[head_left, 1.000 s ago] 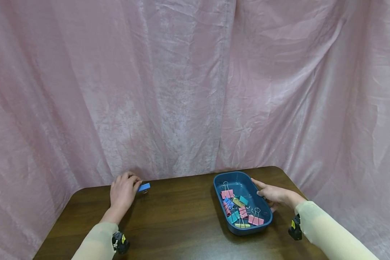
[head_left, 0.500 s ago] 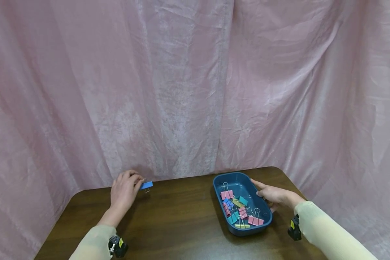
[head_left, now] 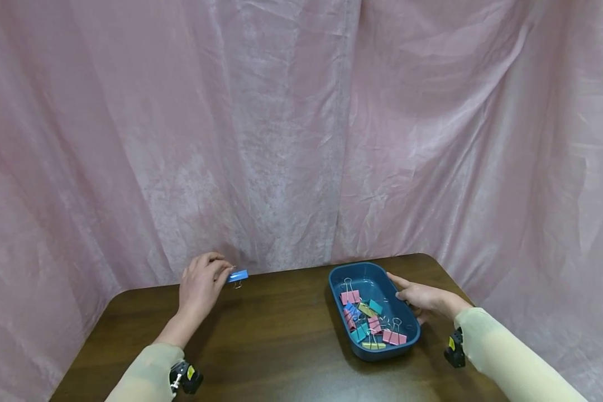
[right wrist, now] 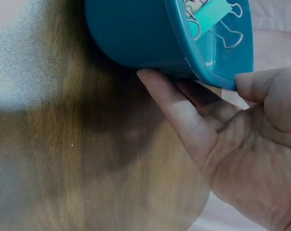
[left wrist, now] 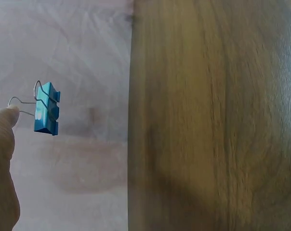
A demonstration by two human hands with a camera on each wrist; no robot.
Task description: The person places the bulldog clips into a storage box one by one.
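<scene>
By one of its wire handles, a blue binder clip (head_left: 238, 276) is pinched in my left hand (head_left: 201, 287) near the table's back edge. The left wrist view shows the thumb at that handle, with the clip's body (left wrist: 46, 108) hanging free of the fingers. My right hand (head_left: 424, 297) holds the right side of a dark blue box (head_left: 384, 354). Its thumb lies at the rim and the fingers reach along the outer wall below, partly hidden. Inside the box lie several binder clips in pink, blue, teal and yellow, including a pink clip (head_left: 350, 297) toward the back.
The brown wooden table (head_left: 281, 335) has rounded back corners. A pink curtain (head_left: 276, 139) hangs right behind its back edge. A small black camera (head_left: 186, 377) sits on the left wrist, and another black camera (head_left: 454, 349) on the right one.
My left hand has moved to the right and slightly up, carrying the blue binder clip with it. The right hand and the box have stayed in place.
</scene>
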